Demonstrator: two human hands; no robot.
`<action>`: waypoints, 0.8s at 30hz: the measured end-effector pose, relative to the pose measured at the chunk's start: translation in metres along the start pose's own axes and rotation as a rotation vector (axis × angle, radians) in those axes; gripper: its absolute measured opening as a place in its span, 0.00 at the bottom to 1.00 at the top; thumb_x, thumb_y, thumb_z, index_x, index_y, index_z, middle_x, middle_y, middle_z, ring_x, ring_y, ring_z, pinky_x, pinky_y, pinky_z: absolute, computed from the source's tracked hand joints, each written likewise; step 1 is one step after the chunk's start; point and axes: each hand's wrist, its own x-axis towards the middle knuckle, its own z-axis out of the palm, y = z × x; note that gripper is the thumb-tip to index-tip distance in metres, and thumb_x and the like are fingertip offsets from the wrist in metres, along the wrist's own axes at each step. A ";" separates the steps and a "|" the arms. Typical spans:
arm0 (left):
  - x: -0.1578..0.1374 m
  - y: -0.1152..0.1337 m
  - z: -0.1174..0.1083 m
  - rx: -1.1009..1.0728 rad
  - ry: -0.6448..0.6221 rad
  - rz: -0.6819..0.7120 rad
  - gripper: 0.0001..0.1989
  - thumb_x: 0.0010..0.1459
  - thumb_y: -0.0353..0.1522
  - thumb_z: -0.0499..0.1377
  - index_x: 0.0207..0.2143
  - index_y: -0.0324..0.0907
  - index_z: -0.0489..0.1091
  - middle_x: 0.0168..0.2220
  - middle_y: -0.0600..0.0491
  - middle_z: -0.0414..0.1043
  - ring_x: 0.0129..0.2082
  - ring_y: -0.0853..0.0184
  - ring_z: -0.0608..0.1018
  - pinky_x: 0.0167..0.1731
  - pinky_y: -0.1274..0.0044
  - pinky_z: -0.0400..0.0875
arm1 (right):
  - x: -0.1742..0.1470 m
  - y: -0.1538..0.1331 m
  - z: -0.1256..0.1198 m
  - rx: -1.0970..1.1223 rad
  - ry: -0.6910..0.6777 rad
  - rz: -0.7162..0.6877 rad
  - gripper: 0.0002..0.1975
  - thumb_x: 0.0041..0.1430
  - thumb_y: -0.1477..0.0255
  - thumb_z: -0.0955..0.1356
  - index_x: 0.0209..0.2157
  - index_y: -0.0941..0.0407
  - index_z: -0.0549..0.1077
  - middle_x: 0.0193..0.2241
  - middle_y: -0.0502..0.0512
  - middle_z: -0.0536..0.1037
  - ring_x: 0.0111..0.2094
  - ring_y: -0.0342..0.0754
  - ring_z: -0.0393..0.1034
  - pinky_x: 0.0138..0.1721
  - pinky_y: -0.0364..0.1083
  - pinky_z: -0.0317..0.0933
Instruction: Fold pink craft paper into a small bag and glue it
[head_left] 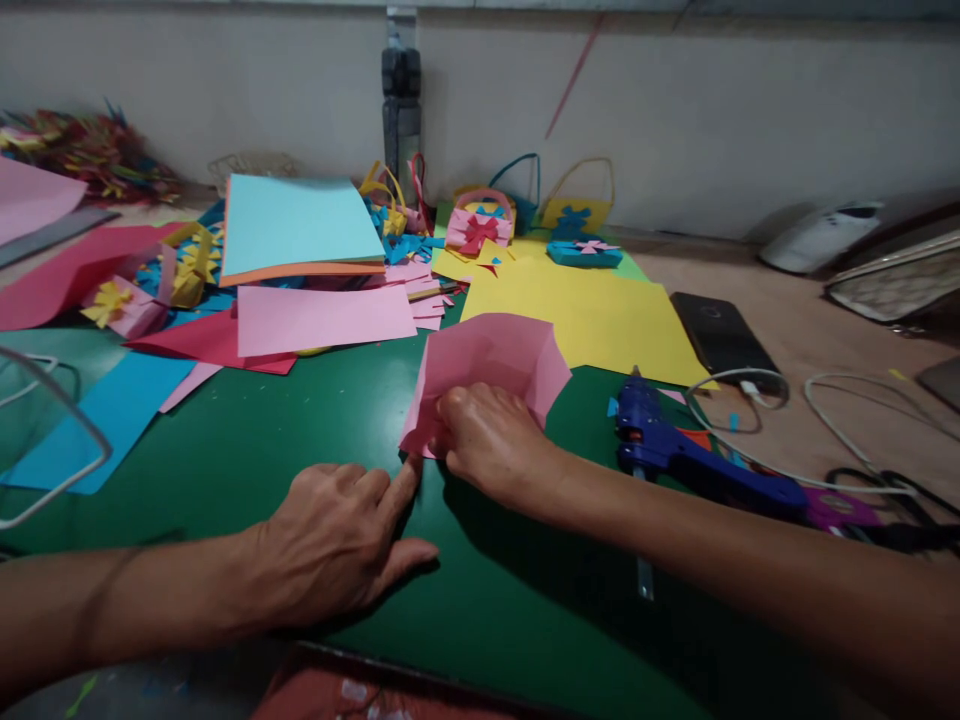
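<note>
A pink folded paper [491, 350], open like a small bag, stands in the middle of the green table [360, 400]. My right hand [487, 435] reaches over its front edge with curled fingers that press and grip the paper from inside. Part of those fingertips is hidden by the hand itself. My left hand [345, 535] lies on the green surface with thumb and forefinger stretched out. Its forefinger tip touches the paper's lower left corner, and it holds nothing. Beside my right forearm lies a blue glue gun [675, 440], its nozzle pointing away from me.
Behind the pink paper lies a yellow sheet [600, 310], with a black phone [724, 335] at its right. Several small paper bags, among them a pink one [480, 225], stand near the wall. Light blue sheets [300, 225] are stacked at back left. White cables [750, 465] loop on the right.
</note>
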 end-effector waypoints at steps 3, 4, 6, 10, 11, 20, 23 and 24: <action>0.001 -0.001 -0.001 -0.015 -0.010 0.006 0.29 0.60 0.49 0.39 0.51 0.37 0.61 0.28 0.48 0.72 0.26 0.62 0.75 0.21 0.75 0.64 | 0.000 -0.001 -0.002 -0.035 -0.023 0.013 0.07 0.50 0.76 0.65 0.32 0.61 0.74 0.28 0.61 0.76 0.33 0.50 0.69 0.27 0.44 0.53; 0.001 -0.001 -0.002 -0.023 -0.015 0.005 0.29 0.60 0.49 0.39 0.51 0.36 0.61 0.28 0.47 0.72 0.26 0.62 0.75 0.21 0.75 0.65 | 0.000 -0.002 -0.002 -0.045 -0.031 0.016 0.07 0.50 0.76 0.65 0.32 0.61 0.74 0.28 0.62 0.76 0.33 0.51 0.69 0.27 0.44 0.53; 0.002 -0.001 -0.003 -0.042 -0.029 0.000 0.29 0.61 0.48 0.40 0.52 0.36 0.60 0.28 0.47 0.72 0.26 0.61 0.76 0.21 0.74 0.65 | 0.000 -0.003 -0.004 -0.063 -0.040 0.022 0.07 0.50 0.77 0.65 0.32 0.61 0.74 0.29 0.63 0.76 0.33 0.52 0.70 0.27 0.44 0.54; 0.003 -0.002 -0.002 -0.068 -0.050 -0.022 0.27 0.60 0.47 0.42 0.52 0.37 0.59 0.29 0.48 0.73 0.28 0.59 0.77 0.21 0.74 0.64 | 0.000 -0.005 -0.006 -0.091 -0.050 0.027 0.09 0.50 0.77 0.65 0.34 0.62 0.74 0.31 0.64 0.76 0.34 0.54 0.71 0.27 0.45 0.55; 0.004 -0.002 -0.002 -0.075 -0.058 -0.023 0.26 0.60 0.47 0.43 0.52 0.38 0.59 0.29 0.48 0.73 0.28 0.59 0.77 0.20 0.75 0.64 | 0.000 -0.005 -0.007 -0.095 -0.054 0.025 0.09 0.50 0.76 0.65 0.34 0.61 0.74 0.31 0.64 0.76 0.35 0.54 0.71 0.27 0.45 0.55; 0.011 -0.003 -0.004 -0.083 -0.126 -0.061 0.24 0.60 0.46 0.45 0.49 0.38 0.60 0.28 0.47 0.75 0.25 0.59 0.77 0.17 0.77 0.56 | -0.001 -0.007 -0.009 -0.122 -0.053 0.013 0.10 0.50 0.78 0.65 0.36 0.61 0.73 0.33 0.65 0.76 0.36 0.54 0.70 0.28 0.46 0.56; 0.011 0.000 -0.005 -0.053 -0.112 -0.089 0.25 0.60 0.46 0.44 0.50 0.37 0.60 0.28 0.46 0.75 0.25 0.58 0.77 0.17 0.77 0.56 | -0.003 -0.009 -0.011 -0.127 -0.042 0.001 0.11 0.51 0.77 0.65 0.37 0.62 0.73 0.34 0.65 0.76 0.36 0.54 0.70 0.28 0.46 0.56; 0.011 0.001 -0.005 -0.042 -0.105 -0.098 0.25 0.60 0.46 0.44 0.50 0.37 0.60 0.28 0.46 0.75 0.25 0.58 0.77 0.17 0.77 0.57 | -0.004 -0.009 -0.012 -0.127 -0.037 -0.004 0.11 0.51 0.77 0.65 0.38 0.62 0.73 0.35 0.65 0.76 0.37 0.54 0.70 0.28 0.46 0.56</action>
